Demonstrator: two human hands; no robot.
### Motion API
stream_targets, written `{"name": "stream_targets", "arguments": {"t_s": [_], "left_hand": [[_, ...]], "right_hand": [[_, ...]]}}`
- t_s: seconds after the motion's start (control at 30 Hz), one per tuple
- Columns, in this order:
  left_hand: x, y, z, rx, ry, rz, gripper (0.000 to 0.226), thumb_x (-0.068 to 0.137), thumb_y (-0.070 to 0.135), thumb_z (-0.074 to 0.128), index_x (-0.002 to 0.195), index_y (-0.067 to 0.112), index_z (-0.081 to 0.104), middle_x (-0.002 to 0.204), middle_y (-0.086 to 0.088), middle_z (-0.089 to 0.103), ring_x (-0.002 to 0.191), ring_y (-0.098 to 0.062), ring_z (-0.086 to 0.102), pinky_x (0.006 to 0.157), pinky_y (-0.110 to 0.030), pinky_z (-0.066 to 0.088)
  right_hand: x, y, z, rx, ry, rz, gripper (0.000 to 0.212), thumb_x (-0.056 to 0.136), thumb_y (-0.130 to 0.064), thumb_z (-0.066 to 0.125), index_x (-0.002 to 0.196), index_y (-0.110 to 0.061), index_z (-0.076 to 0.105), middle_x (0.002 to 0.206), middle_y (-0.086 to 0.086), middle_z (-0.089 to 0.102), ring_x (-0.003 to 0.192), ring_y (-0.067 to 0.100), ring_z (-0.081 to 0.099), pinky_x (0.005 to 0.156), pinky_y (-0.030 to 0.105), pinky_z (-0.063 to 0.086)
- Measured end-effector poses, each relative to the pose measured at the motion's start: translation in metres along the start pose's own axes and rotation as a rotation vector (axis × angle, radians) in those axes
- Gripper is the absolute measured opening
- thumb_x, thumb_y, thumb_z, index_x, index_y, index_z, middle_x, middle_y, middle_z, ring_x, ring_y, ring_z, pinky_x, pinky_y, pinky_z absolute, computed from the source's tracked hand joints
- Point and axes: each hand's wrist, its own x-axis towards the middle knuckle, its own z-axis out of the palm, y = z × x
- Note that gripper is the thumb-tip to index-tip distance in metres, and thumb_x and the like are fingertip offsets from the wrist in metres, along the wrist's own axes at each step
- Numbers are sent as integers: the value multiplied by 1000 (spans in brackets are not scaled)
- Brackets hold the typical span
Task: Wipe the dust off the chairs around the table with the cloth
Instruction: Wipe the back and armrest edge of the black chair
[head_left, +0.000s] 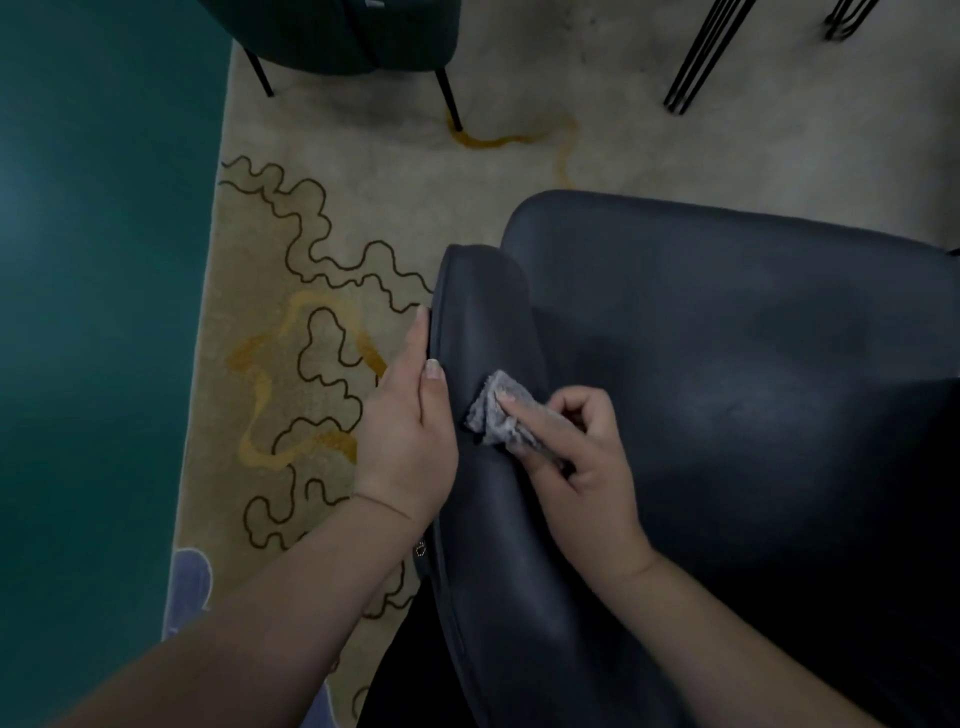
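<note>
Right hand (582, 452) at frame centre pinches grey cloth (501, 410) against the dark chair's (727, 364) backrest, forefinger extended over it. Left hand (410, 431) clasps the backrest's outer edge, thumb on top. Second chair (332, 36) upper left, on patterned rug (322, 249).

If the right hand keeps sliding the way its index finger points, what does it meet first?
Probably the left hand's thumb on the dark leather chair's backrest edge; the right hand, pressing the grey cloth, points up-left toward it. Depth looks shared, both on the backrest.
</note>
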Motion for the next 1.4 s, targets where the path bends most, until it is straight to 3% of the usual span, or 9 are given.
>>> {"name": "stream_targets", "arguments": {"t_s": [0.13, 0.27, 0.37, 0.5, 0.67, 0.9, 1.13, 1.27, 1.4], "left_hand": [[1, 3, -1, 20, -10, -15, 49, 100, 31, 30, 149, 26, 31, 136, -7, 54, 119, -19, 53, 97, -18, 38], [-1, 6, -3, 14, -20, -36, 47, 103, 27, 32, 150, 29, 29, 127, -17, 59, 110, -36, 56, 94, -45, 48], [0, 8, -6, 56, -75, -69, 48, 103, 31, 30, 151, 32, 23, 126, -18, 59, 104, -34, 58, 84, -35, 46], [3, 11, -21, 124, -218, -84, 51, 103, 38, 28, 153, 32, 16, 137, -3, 51, 106, -6, 48, 87, -20, 34], [-1, 10, -63, 272, -410, -20, 52, 103, 40, 26, 153, 28, 19, 140, -6, 52, 120, -23, 53, 94, -27, 39], [23, 0, -136, 602, -485, 76, 53, 104, 36, 26, 154, 21, 16, 151, -8, 37, 131, -27, 42, 102, -37, 40], [66, -19, -215, 862, -531, 281, 55, 103, 41, 22, 154, 23, 12, 160, 6, 15, 144, -18, 19, 114, -38, 27], [88, -33, -258, 914, -479, 326, 55, 101, 44, 22, 153, 23, 17, 160, 6, 18, 144, -19, 19, 115, -39, 23], [118, -39, -285, 978, -471, 359, 55, 101, 43, 21, 152, 23, 18, 159, 4, 20, 146, -20, 17, 117, -41, 18]], "right_hand": [[44, -3, 4, -20, -9, 151, 45, 89, -11, 65, 127, -33, 56, 97, 0, 38, 82, -1, 43, 84, 4, 35], [82, -7, 15, 9, 42, 226, 40, 92, -15, 62, 127, -33, 60, 99, -1, 37, 81, -2, 45, 86, -1, 33], [53, -14, 11, -20, -1, 146, 49, 89, -9, 64, 128, -37, 54, 95, -7, 34, 83, -3, 42, 87, 2, 34], [-9, -16, -11, -76, -116, -2, 58, 82, 2, 69, 124, -35, 57, 93, -12, 36, 86, -5, 44, 87, 4, 34], [-15, -31, -38, -138, -239, 123, 53, 82, -2, 71, 117, -39, 61, 90, -7, 39, 83, -4, 45, 84, 4, 34], [37, -84, -22, -307, 80, 248, 36, 91, -19, 64, 125, -30, 62, 92, -8, 36, 79, -2, 46, 78, -5, 29], [80, -140, 55, -280, 170, 290, 37, 94, -24, 59, 131, -30, 58, 95, -4, 40, 79, -8, 47, 69, -8, 28], [99, -161, 98, -281, 175, 299, 37, 95, -24, 58, 132, -24, 57, 106, 4, 45, 80, 2, 50, 74, 0, 34], [121, -175, 122, -267, 181, 332, 35, 96, -22, 58, 130, -16, 59, 118, 14, 56, 100, 21, 60, 96, 30, 47]]}}
